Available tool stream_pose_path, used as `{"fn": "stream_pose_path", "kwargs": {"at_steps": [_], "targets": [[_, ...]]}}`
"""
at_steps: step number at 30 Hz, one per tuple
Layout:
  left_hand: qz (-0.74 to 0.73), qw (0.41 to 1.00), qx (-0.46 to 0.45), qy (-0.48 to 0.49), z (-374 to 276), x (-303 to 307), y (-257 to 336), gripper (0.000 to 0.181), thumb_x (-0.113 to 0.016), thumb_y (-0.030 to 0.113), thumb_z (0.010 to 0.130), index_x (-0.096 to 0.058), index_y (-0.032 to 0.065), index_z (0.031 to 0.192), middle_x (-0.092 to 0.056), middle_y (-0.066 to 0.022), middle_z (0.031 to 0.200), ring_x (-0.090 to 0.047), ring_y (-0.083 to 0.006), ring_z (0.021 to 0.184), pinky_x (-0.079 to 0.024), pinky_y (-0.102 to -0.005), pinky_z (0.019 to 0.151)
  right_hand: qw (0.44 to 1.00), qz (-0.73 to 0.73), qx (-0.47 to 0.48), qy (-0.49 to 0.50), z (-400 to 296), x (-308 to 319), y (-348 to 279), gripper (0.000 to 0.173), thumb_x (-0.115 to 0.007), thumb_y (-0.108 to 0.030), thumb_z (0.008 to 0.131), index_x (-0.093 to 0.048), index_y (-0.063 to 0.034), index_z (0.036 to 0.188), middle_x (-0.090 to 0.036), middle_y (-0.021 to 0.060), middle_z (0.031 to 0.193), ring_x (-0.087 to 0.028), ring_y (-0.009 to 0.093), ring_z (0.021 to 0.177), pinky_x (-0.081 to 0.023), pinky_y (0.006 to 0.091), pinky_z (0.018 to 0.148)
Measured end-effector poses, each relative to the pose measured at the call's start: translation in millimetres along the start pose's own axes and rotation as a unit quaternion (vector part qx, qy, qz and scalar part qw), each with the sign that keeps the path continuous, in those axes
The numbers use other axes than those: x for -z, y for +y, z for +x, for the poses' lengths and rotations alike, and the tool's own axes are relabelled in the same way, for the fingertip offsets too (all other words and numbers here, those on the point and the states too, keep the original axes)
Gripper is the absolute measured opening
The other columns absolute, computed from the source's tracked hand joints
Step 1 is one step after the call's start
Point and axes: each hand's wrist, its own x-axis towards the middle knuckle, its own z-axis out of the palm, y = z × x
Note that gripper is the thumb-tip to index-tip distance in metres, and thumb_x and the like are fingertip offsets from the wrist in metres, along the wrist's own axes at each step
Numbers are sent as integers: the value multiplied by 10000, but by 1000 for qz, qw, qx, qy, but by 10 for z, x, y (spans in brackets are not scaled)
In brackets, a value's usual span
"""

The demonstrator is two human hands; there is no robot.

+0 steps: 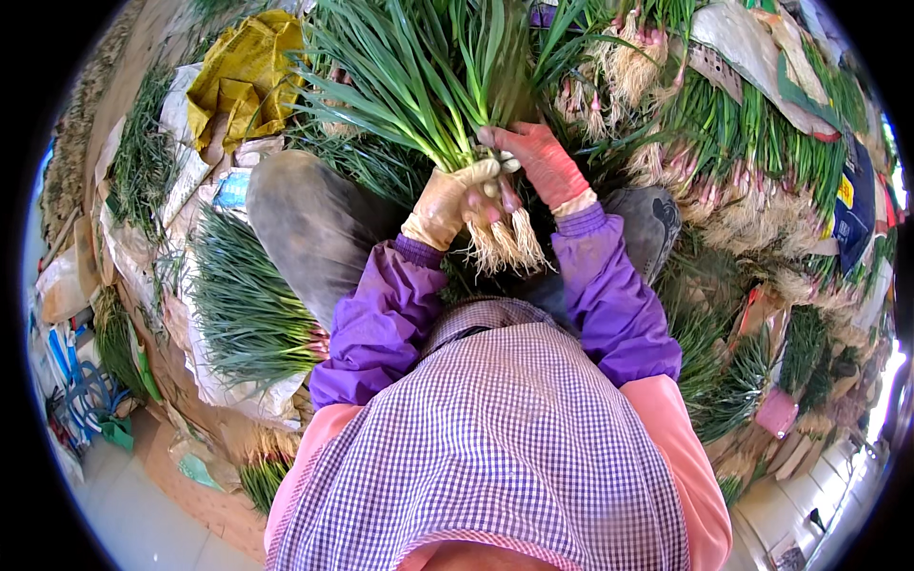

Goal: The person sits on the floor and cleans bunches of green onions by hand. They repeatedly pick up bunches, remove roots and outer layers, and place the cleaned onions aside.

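Observation:
A bunch of green garlic [446, 121] is held over my lap, long leaves pointing away from me. My left hand [446, 200], in a cream glove, is wrapped around the lower stems. Below its fingers hang pinkish bulbs and pale stringy roots [505, 243]. My right hand [546, 164] wears a red glove with pale fingertips. Its fingers are closed against the stems just above the bulbs, on the bunch's right side. Part of the leaves beside that hand is blurred.
Green garlic [257, 307] lies on sheeting by my left knee. A large rooted pile [757, 171] stands at the right, partly under a white sack [742, 57]. A crumpled yellow sack [250, 78] sits at upper left. Blue straps [86, 385] lie far left, a pink block [776, 412] lower right.

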Motion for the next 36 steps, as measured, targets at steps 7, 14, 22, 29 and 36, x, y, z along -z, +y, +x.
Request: {"fn": "stream_pose_path", "kwargs": {"at_steps": [7, 14, 22, 29, 36], "targets": [[35, 999, -20, 15, -3, 41, -92, 184, -695, 52, 812, -654, -16, 977, -656, -43, 759, -576, -112, 543, -476, -227, 476, 955, 294, -8, 41, -3, -164, 207, 210, -659, -150, 859, -606, -5, 1003, -627, 26, 787, -586, 117, 648, -471, 252, 571], [28, 996, -68, 56, 140, 162, -212, 82, -694, 55, 823, -628, 24, 860, -607, -22, 656, -545, -89, 520, -441, -216, 476, 958, -40, 198, 205, -396, -304, -80, 225, -641, -112, 866, -614, 3, 1057, -635, 37, 838, -562, 107, 704, -473, 253, 665], [2, 999, 28, -44, -109, -45, 56, 292, -659, 59, 844, -611, 1, 1127, -620, -51, 736, -618, -162, 556, -486, -233, 460, 986, 142, 24, 86, -80, 47, -40, 266, -645, -189, 875, -614, -23, 1080, -630, 36, 1003, -559, 135, 895, -449, 295, 833], [-77, 996, 39, -39, -105, 111, -61, 261, -572, 207, 927, -603, 7, 1093, -645, -48, 818, -600, -143, 548, -464, -237, 428, 953, 293, 16, 80, 140, -102, 211, 183, -617, -180, 883, -649, -25, 975, -650, 66, 887, -582, 140, 730, -484, 286, 651], [-104, 994, 21, 35, 26, 180, -125, 229, -638, 152, 894, -641, -17, 1048, -635, -42, 756, -605, -148, 602, -513, -299, 536, 957, 260, 127, 19, -573, -182, -174, 182, -568, -128, 918, -576, 1, 1045, -635, 77, 889, -513, 93, 607, -448, 221, 572]]}}
